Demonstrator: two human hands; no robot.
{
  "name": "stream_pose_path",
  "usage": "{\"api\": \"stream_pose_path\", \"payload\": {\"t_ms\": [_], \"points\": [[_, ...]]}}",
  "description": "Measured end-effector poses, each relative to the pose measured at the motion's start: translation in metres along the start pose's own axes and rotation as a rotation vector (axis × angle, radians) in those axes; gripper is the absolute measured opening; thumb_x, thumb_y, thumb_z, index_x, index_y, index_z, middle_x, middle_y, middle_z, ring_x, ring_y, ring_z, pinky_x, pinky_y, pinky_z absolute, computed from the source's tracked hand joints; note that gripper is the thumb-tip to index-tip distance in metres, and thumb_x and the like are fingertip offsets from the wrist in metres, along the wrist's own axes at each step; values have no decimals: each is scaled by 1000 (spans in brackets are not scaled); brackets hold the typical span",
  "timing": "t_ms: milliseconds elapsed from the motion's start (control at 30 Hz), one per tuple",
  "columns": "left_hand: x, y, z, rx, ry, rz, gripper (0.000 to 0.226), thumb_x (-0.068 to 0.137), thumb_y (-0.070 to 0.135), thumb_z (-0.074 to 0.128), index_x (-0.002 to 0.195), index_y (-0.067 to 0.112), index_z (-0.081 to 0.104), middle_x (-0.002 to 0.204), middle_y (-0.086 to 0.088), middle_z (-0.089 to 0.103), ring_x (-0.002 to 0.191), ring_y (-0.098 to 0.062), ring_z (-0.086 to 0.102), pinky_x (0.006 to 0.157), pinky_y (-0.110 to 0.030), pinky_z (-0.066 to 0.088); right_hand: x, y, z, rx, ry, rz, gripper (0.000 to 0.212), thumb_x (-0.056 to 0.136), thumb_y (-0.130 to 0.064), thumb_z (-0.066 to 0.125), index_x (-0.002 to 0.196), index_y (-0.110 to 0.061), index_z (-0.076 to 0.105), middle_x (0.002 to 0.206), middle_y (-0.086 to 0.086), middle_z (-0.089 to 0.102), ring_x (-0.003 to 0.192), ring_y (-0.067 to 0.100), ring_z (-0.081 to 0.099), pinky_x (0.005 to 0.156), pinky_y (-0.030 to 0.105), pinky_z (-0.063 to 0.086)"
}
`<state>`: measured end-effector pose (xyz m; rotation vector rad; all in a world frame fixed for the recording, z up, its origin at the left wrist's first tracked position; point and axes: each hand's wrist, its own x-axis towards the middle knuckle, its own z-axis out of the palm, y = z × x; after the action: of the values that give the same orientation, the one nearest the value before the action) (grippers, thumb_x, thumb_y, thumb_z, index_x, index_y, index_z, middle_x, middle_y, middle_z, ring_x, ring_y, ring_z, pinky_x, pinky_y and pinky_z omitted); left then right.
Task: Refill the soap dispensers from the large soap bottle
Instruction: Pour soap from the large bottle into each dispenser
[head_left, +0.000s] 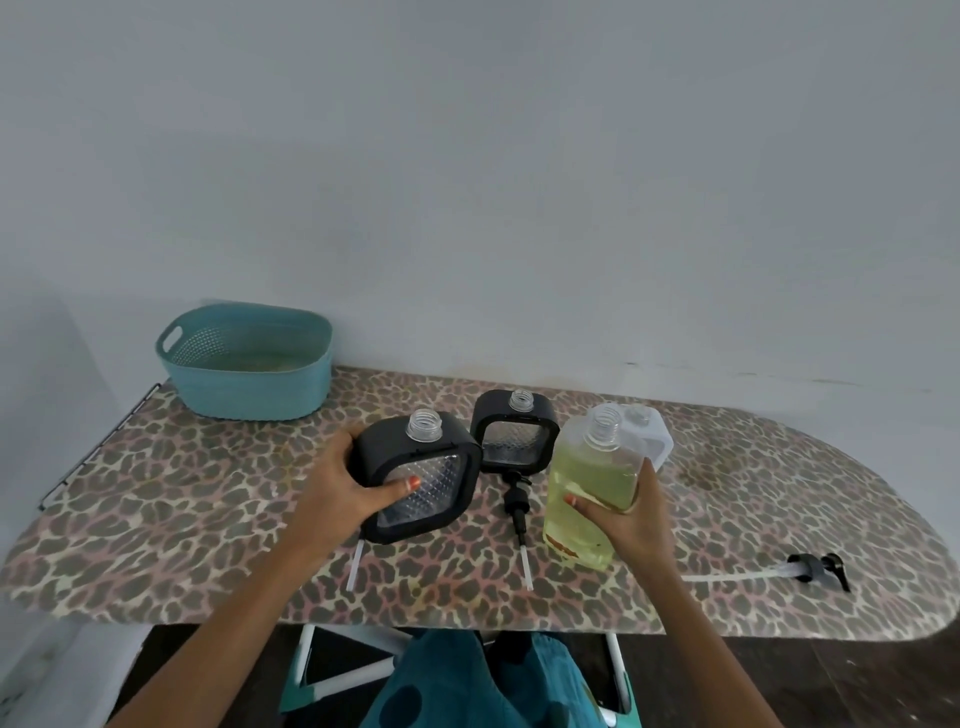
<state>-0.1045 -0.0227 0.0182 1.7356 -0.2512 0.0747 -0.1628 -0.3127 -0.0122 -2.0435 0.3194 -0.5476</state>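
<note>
We faced a plain grey wall (467, 156). Against it stood a leopard-print ironing board (182, 493) over a dark floor (857, 686).

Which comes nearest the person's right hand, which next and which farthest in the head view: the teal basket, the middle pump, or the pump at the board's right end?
1. Middle pump, lying just left of the right hand.
2. Right-end pump, off to the hand's right.
3. Teal basket, at the back left corner.
</note>
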Motion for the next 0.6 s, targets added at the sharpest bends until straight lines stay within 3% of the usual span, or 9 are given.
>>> {"api": "stream_pose_path", "payload": {"t_ms": [100, 300, 467, 567, 600], "points": [[-4, -1, -3, -25, 2, -23, 49, 62, 1, 78, 95, 27, 52, 93, 3, 63, 79, 0, 64, 68, -7, 51, 2, -9, 2, -48, 16, -43, 78, 56, -18, 88, 122, -12, 46, 107, -2, 57, 98, 18, 56, 76, 32, 47], [-8, -1, -5, -1, 17, 10, 46, 64, 3, 77, 95, 26, 52, 91, 9, 61, 76, 14, 60, 67, -3, 48, 9, -46, 4, -124, 11, -116, 76, 58, -24, 87, 121, -10, 47, 107, -3, 54, 98, 14, 50, 76, 28, 41], [-7, 0, -6, 61, 10, 38, 49, 62, 15, 80, 101, 20, 51, 91, 10, 61, 78, 10, 60, 69, -4, 47, 11, -70, 7, -241, -70, -221, 65, 61, -26, 85, 111, -8, 47, 96, -9, 50, 90, 10, 48, 59, 7, 35], [-8, 5, -8, 96, 5, 62, 54, 59, 23, 81, 104, 19, 52, 93, 14, 60, 81, 8, 59, 71, -2, 45, 10, -83, 11, -288, -116, -308, 66, 63, -23, 84, 115, -6, 46, 101, -6, 53, 91, 11, 48, 62, 10, 36], [-9, 6, -9, 121, 14, 78, 54, 60, 22, 81, 105, 19, 52, 92, 16, 59, 81, 7, 58, 71, 0, 44, 10, -86, 13, -309, -129, -336, 68, 63, -23, 84, 117, -6, 46, 104, -2, 56, 93, 13, 50, 67, 17, 38]]}}
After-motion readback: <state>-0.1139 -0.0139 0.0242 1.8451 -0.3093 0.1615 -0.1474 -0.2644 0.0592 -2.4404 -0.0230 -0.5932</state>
